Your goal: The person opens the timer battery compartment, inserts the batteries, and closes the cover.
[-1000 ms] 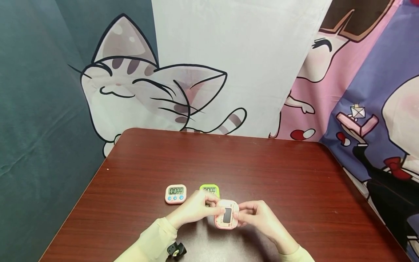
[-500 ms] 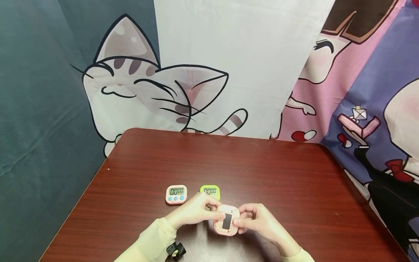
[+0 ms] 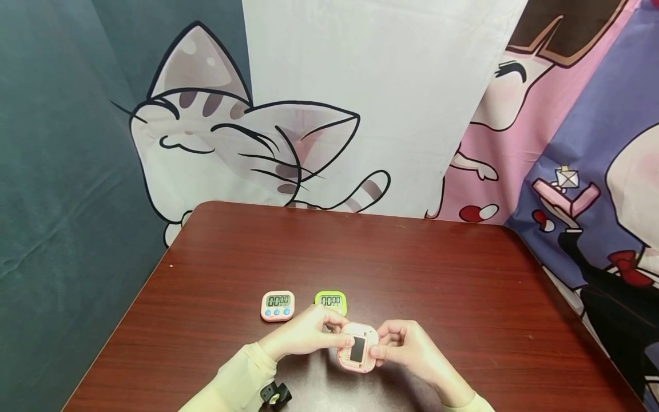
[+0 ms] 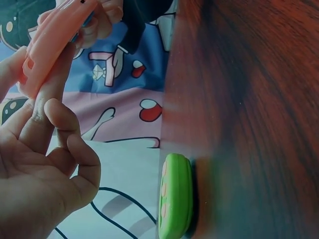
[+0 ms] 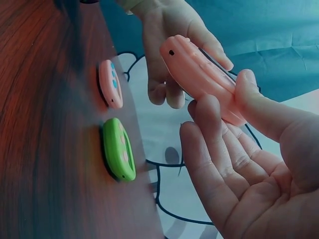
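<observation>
Over the table, both hands hold a pink digital timer, its back turned up toward the head camera. A dark rectangle sits in the middle of that back. My left hand pinches its left side, thumb lying across the back. On the opposite edge, my right hand grips with thumb and fingers. The right wrist view shows the timer's rounded side tilted between the two hands. Just beyond my left hand lies a green timer, partly covered by that hand in the head view.
A second pink timer with blue buttons lies face up left of the green one, both displays reading zeros. They rest on a reddish-brown wooden table. Printed cloth hangs behind the table's far edge. A black device is strapped to my left wrist.
The held timer has come slightly nearer to me, and its back faces the head camera more. Both hands keep their hold on it. The timers on the table stay put.
</observation>
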`<state>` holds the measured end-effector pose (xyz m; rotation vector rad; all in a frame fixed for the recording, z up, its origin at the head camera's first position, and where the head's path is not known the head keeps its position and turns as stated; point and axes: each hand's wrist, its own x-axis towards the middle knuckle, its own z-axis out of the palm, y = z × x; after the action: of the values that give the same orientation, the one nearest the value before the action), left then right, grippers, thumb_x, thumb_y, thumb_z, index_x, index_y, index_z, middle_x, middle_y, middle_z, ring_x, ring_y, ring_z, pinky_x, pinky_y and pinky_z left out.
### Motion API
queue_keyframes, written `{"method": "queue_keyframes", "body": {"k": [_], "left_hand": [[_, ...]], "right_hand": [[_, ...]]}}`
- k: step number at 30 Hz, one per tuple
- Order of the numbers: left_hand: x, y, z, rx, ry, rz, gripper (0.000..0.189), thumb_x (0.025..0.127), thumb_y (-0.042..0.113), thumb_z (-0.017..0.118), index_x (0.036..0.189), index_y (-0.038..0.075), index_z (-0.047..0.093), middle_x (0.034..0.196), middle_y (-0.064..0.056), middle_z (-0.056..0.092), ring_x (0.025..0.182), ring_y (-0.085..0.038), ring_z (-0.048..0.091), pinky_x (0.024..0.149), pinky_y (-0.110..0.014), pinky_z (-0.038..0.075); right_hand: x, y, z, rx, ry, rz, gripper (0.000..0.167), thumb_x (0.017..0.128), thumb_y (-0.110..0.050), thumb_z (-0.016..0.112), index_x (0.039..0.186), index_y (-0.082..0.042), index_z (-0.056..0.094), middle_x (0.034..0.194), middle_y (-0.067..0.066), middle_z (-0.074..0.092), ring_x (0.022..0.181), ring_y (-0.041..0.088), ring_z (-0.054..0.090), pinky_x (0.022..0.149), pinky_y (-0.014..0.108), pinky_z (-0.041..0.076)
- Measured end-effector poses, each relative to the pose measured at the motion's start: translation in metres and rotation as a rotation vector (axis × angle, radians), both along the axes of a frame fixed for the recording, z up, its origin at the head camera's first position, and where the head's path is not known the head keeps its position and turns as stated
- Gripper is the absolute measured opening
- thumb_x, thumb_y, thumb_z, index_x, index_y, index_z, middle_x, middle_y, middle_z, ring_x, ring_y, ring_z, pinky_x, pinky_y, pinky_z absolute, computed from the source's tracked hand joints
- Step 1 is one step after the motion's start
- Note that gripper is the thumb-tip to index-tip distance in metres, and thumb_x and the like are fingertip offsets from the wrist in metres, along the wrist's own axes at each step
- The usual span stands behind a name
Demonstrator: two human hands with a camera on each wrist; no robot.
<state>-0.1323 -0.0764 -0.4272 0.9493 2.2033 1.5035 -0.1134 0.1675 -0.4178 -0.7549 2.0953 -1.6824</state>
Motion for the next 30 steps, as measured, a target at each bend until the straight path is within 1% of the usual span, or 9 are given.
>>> {"method": "queue_keyframes", "body": {"k": [3,8,18,20,26,30], "left_hand": [[0.0002,-0.0002,-0.0004,0.000,0.001,-0.007,0.017,0.087,0.019,0.068,0.096,0.005,0.072,0.081,0.004,0.066,0.075,0.004,0.055,0.072,-0.019,0.047],[0.0007,-0.0004,-0.0007,-0.005,-0.001,0.001,0.018,0.087,0.019,0.068,0.098,0.005,0.072,0.084,0.003,0.067,0.077,0.004,0.056,0.074,-0.019,0.047],[0.0012,0.0001,0.0005,0.002,0.022,0.002,0.020,0.088,0.019,0.068,0.098,0.003,0.072,0.084,0.002,0.068,0.079,0.003,0.056,0.076,-0.020,0.047],[0.0008,0.0005,0.0012,0.005,0.021,0.002,0.019,0.088,0.019,0.068,0.098,0.003,0.072,0.085,0.001,0.068,0.079,0.003,0.056,0.076,-0.020,0.047],[-0.0008,0.0004,0.0029,0.030,-0.011,0.000,0.021,0.088,0.017,0.068,0.099,0.000,0.071,0.085,-0.002,0.069,0.077,0.003,0.057,0.075,-0.020,0.048],[-0.0011,-0.0002,0.0030,0.032,-0.023,0.007,0.020,0.087,0.018,0.068,0.099,0.001,0.072,0.084,-0.001,0.069,0.077,0.002,0.058,0.075,-0.021,0.049]], "right_hand": [[0.0002,0.0001,0.0002,-0.007,0.018,0.004,0.016,0.082,-0.004,0.070,0.087,0.009,0.062,0.067,0.019,0.064,0.060,0.003,0.060,0.054,0.028,0.051],[0.0008,0.0000,0.0009,-0.009,0.030,0.009,0.015,0.083,-0.004,0.069,0.086,0.009,0.062,0.066,0.021,0.063,0.060,0.004,0.060,0.053,0.028,0.051],[0.0030,-0.0017,0.0027,0.002,0.026,-0.018,0.016,0.082,-0.005,0.070,0.084,0.008,0.061,0.067,0.018,0.064,0.059,0.005,0.060,0.052,0.029,0.051],[0.0029,-0.0019,0.0029,0.004,0.036,-0.024,0.016,0.082,-0.005,0.071,0.084,0.008,0.061,0.067,0.017,0.065,0.059,0.005,0.060,0.052,0.028,0.051],[0.0019,-0.0015,0.0035,0.000,0.077,-0.031,0.014,0.082,-0.004,0.070,0.084,0.006,0.061,0.066,0.017,0.064,0.058,0.004,0.059,0.050,0.028,0.050],[0.0018,-0.0015,0.0030,-0.020,0.088,-0.036,0.013,0.082,-0.002,0.070,0.085,0.007,0.061,0.068,0.016,0.065,0.060,0.005,0.060,0.052,0.029,0.051]]}}
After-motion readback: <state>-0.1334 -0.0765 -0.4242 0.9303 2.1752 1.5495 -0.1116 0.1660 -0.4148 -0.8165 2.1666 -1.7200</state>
